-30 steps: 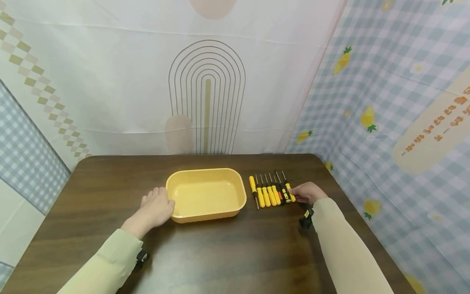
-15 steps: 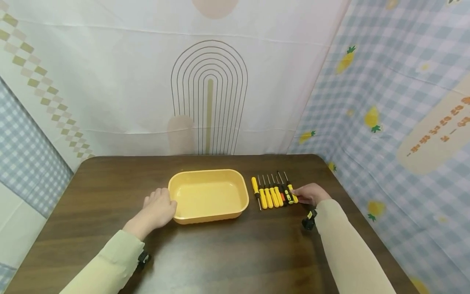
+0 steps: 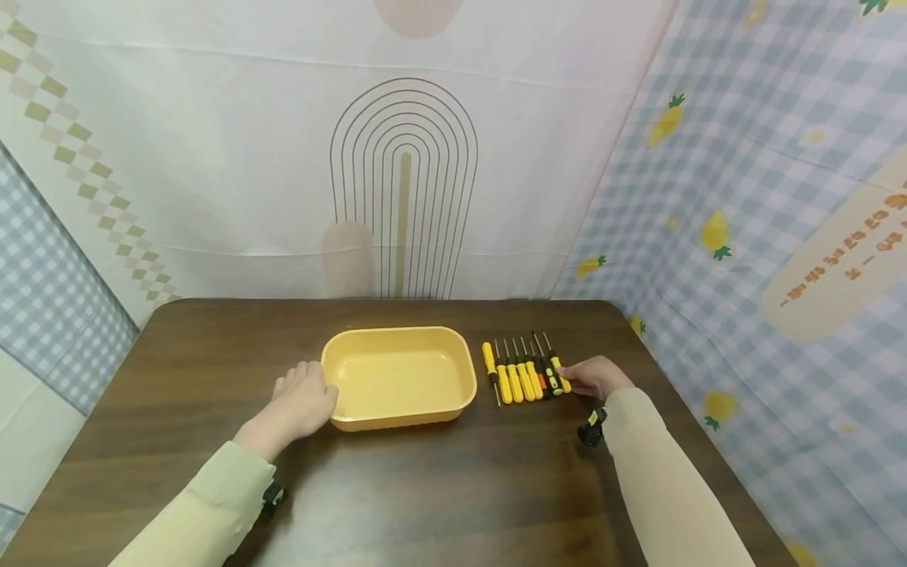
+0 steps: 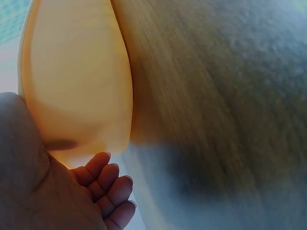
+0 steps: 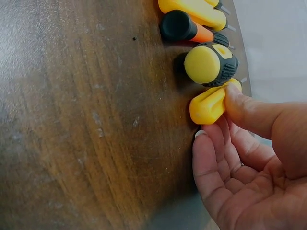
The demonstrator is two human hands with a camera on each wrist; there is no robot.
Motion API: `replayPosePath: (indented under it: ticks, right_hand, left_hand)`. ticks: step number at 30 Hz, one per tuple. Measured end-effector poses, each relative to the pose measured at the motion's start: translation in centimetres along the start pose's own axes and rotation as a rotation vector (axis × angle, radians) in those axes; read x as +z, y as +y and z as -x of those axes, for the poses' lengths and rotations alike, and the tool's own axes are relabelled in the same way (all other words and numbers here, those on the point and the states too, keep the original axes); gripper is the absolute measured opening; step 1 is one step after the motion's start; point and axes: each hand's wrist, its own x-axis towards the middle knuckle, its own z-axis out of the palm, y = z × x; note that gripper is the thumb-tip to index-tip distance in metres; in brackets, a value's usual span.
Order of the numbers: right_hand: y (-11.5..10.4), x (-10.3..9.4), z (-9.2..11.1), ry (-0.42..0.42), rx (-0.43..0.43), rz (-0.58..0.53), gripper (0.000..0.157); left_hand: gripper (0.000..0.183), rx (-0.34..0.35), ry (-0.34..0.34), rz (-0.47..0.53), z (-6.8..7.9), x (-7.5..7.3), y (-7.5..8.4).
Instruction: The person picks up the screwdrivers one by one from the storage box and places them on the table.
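Note:
A yellow rectangular plastic basin [image 3: 397, 416] stands on the table. My left hand [image 3: 301, 400] grips its left end. In the left wrist view, the fingers [image 4: 120, 189] curl close by the basin wall [image 4: 79, 72]. To the right of the basin, several screwdrivers lie side by side in a row, mostly with yellow-and-black handles. At the right end of that row, my right hand [image 3: 595, 376] pinches the yellow handle of the outermost screwdriver [image 5: 207, 108] between thumb and fingers. Beside it lies a thicker black-and-yellow screwdriver [image 5: 204, 64].
A screwdriver with an orange-and-black handle [image 5: 184, 28] lies within the row. At the row's left end, one screwdriver [image 3: 490, 361] points the opposite way. The brown wooden table [image 3: 439, 488] ends at a white patterned cloth [image 3: 269, 181] behind and a checked cloth [image 3: 708, 307] to the right.
The head view shifts slightly. Both hands stay where they were, the left on the basin and the right on the outermost screwdriver.

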Motion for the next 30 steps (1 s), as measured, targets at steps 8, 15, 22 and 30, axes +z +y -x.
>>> replayPosePath:
  ticks: [8,15,22,30]
  right_hand:
    - [-0.09,0.03,0.37,-0.005,0.000,-0.009,0.038]
    - [-0.28,-0.06,0.60,-0.019,0.003,-0.022,0.033]
    - [-0.22,-0.16,0.74,-0.028,0.002,-0.027,0.035]
    - [-0.22,-0.14,0.62,-0.035,0.004,-0.046,0.034]
  left_hand:
    - [0.034,-0.002,-0.011,0.000,0.21,0.03,-0.03]
    - [0.035,-0.003,-0.014,-0.008,0.02,-0.09,0.03]
    - [0.034,0.000,-0.018,-0.010,-0.05,-0.04,0.11]
    - [0.034,0.002,-0.011,-0.010,-0.05,-0.13,0.15]
